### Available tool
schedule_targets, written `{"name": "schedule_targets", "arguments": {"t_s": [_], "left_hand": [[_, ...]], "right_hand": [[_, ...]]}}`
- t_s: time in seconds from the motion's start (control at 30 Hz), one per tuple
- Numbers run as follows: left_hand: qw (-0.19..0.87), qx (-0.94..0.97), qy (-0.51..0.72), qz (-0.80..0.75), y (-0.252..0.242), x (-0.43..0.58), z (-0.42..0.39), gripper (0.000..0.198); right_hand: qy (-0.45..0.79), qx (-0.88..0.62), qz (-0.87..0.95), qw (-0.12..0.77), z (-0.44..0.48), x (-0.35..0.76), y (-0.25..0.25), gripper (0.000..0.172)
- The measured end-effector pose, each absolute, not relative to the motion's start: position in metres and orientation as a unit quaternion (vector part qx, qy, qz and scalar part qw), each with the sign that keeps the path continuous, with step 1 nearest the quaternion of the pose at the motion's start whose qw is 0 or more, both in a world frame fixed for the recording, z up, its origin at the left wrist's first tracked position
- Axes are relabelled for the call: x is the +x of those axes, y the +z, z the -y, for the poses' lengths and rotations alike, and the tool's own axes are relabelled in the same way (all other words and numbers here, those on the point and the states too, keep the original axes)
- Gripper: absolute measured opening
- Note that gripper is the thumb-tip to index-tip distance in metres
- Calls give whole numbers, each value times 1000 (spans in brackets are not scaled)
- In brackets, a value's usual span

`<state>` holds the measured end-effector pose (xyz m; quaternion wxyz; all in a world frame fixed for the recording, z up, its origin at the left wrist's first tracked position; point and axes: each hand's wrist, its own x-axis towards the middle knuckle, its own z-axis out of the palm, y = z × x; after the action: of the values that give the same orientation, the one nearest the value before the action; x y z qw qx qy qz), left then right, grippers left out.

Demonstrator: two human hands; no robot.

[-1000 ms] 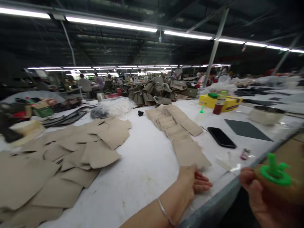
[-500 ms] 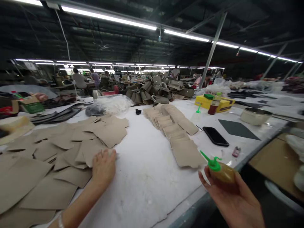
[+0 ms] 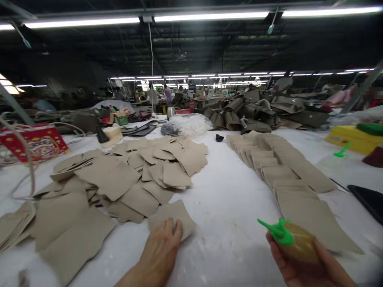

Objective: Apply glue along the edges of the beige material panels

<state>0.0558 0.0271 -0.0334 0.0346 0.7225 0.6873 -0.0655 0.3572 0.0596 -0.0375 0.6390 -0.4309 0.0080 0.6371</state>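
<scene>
My left hand (image 3: 164, 249) has its fingers closed on a cut beige piece (image 3: 176, 213) that looks like leather or fabric, near the front of the white table. That piece lies just apart from a loose heap of similar beige pieces (image 3: 110, 179) on the left. Over the right front of the table, my right hand (image 3: 287, 267) is wrapped around a squeeze bottle (image 3: 302, 243) of brownish liquid. Its green nozzle points left and up. Behind the bottle, overlapping beige pieces (image 3: 281, 173) run in rows away from me.
A clear plastic bag (image 3: 191, 124), a small black object (image 3: 219, 138) and a mound of dark olive pieces (image 3: 239, 113) are farther back. At right are a black phone (image 3: 368, 201) and a yellow box (image 3: 353, 138). A red printed bag (image 3: 36, 143) stands at left. People work in the background.
The view has swung left. My left hand has drawn one beige piece off the heap toward me. My right hand still holds the bottle, now nearer the rows of pieces.
</scene>
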Motion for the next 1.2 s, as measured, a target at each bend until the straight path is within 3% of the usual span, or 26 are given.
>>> {"name": "schedule_targets", "arguments": {"t_s": [0.1, 0.23, 0.43, 0.6, 0.87, 1.07, 1.2], "left_hand": [[127, 689, -52, -712, -26, 49, 3, 46], [197, 670, -27, -715, -15, 42, 17, 50], [192, 675, -32, -712, -17, 48, 12, 54], [128, 686, -18, -716, -21, 57, -1, 53], [115, 710, -4, -695, -9, 33, -23, 39], [178, 737, 71, -648, -7, 13, -30, 60], [192, 735, 90, -644, -9, 12, -31, 61]], "right_hand": [[652, -437, 2, 620, -63, 327, -25, 26], [678, -424, 42, 600, -65, 300, -16, 35], [702, -383, 189, 570, -58, 296, -22, 53], [645, -401, 358, 543, -52, 299, -27, 65], [471, -439, 554, 528, -53, 273, -14, 55], [350, -399, 676, 511, -67, 251, -19, 45], [293, -336, 753, 484, -74, 242, -17, 42]]}}
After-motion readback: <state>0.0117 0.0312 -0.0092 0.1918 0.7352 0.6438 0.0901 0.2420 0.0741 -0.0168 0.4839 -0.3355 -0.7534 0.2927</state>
